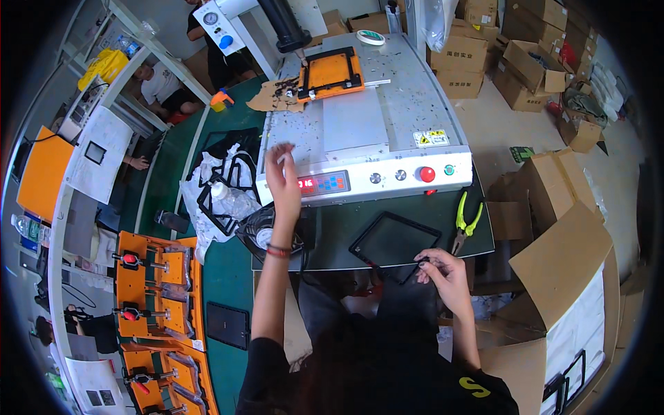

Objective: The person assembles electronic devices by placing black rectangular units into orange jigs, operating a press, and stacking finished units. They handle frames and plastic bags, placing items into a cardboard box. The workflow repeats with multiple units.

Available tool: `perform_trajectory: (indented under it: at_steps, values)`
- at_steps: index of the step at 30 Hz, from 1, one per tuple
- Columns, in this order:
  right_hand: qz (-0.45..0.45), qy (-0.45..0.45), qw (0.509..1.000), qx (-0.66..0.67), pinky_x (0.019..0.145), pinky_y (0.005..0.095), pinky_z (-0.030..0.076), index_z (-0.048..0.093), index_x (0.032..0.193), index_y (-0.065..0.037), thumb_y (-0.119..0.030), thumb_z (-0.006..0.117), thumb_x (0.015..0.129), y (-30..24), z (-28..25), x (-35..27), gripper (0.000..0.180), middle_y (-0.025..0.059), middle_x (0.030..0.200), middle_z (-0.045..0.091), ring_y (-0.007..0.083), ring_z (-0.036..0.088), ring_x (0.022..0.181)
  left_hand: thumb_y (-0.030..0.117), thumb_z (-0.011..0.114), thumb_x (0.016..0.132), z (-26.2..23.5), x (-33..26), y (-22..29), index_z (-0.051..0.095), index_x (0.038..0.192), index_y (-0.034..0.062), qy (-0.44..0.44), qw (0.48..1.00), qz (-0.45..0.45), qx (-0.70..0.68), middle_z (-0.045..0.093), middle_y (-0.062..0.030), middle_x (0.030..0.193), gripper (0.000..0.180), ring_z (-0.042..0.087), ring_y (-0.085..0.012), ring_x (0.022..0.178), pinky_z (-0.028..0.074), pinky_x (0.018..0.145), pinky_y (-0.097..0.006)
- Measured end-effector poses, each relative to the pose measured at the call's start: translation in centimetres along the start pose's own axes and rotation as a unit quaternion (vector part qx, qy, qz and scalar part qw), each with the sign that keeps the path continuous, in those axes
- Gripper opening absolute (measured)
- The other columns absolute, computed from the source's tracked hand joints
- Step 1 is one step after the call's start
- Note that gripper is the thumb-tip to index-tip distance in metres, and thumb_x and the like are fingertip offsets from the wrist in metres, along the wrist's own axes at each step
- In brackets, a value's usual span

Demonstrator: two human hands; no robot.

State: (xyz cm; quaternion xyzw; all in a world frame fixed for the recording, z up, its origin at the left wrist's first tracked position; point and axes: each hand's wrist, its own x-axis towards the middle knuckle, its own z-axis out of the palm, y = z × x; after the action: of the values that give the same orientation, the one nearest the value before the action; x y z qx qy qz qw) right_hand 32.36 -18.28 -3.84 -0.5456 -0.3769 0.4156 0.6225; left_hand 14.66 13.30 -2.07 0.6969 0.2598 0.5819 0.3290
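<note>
My left hand is raised over the front edge of the white machine, just left of its control panel. Its fingers reach up and somewhat apart, with nothing seen in them. My right hand pinches the near right corner of a thin black rectangular frame at the edge of the dark green bench. Beside that hand lie pliers with yellow-green handles. On the machine bed, an orange fixture carrying a black frame sits below the dark cylindrical head.
Black frames in white plastic lie left of the machine. Orange clamp fixtures and a dark tablet-like panel are at the lower left. Open cardboard boxes crowd the right. Another person sits across at the far left.
</note>
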Motion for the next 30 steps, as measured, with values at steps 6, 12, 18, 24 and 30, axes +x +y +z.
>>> perform_trajectory:
  at_steps: [6, 12, 18, 24, 30]
  values:
    - [0.0, -0.001, 1.0, -0.009, 0.056, 0.0207, 0.047, 0.063, 0.1, 0.005, -0.001, 0.058, 0.089, -0.3, -0.1, 0.2, 0.013, 0.0053, 0.07, 0.063, 0.0084, 0.06, 0.06, 0.01, 0.049, 0.094, -0.4, 3.5, -4.8, 0.046, 0.113, -0.0021, 0.107, 0.972, -0.189, -0.09, 0.063, -0.0133, 0.104, 0.023, 0.057, -0.0178, 0.1, 0.041, 0.092, -0.029]
    - [0.0, 0.036, 0.999, -0.011, 0.052, 0.0199, 0.045, 0.064, 0.099, 0.005, -0.002, 0.059, 0.089, -0.8, 0.6, 0.9, 0.014, 0.0045, 0.067, 0.062, 0.0069, 0.058, 0.057, 0.011, 0.052, 0.092, -1.1, 3.2, -4.5, 0.045, 0.115, -0.002, 0.077, 0.98, -0.173, -0.06, 0.062, -0.0148, 0.104, 0.026, 0.058, -0.0183, 0.098, 0.042, 0.09, -0.03]
    - [-0.012, 0.033, 0.998, -0.049, 0.052, 0.0193, 0.045, 0.065, 0.099, 0.004, -0.001, 0.06, 0.087, -1.4, 2.2, 1.4, 0.014, 0.0055, 0.067, 0.063, 0.0067, 0.058, 0.058, 0.013, 0.055, 0.091, -1.4, 2.9, -4.3, 0.047, 0.112, -0.0027, 0.055, 0.987, -0.149, -0.018, 0.062, -0.0148, 0.103, 0.027, 0.059, -0.0188, 0.097, 0.043, 0.088, -0.03]
    - [-0.022, 0.018, 0.995, -0.09, 0.056, 0.0218, 0.048, 0.068, 0.092, 0.004, -0.002, 0.067, 0.08, -1.3, 2.4, 1.5, 0.013, 0.0082, 0.074, 0.069, 0.0085, 0.062, 0.062, 0.014, 0.057, 0.091, -1.1, 2.9, -3.9, 0.05, 0.111, -0.0027, 0.046, 0.988, -0.144, -0.018, 0.061, -0.0147, 0.104, 0.026, 0.058, -0.018, 0.097, 0.045, 0.086, -0.03]
    - [-0.135, 0.02, 0.955, -0.263, 0.058, 0.0257, 0.047, 0.071, 0.088, 0.0, -0.008, 0.075, 0.07, -1.8, 2.7, 1.7, 0.02, 0.008, 0.076, 0.07, 0.0133, 0.061, 0.06, 0.014, 0.056, 0.091, -1.2, 2.8, -4.3, 0.051, 0.111, -0.0031, 0.05, 0.988, -0.146, -0.014, 0.061, -0.0137, 0.104, 0.026, 0.058, -0.0183, 0.097, 0.044, 0.087, -0.03]
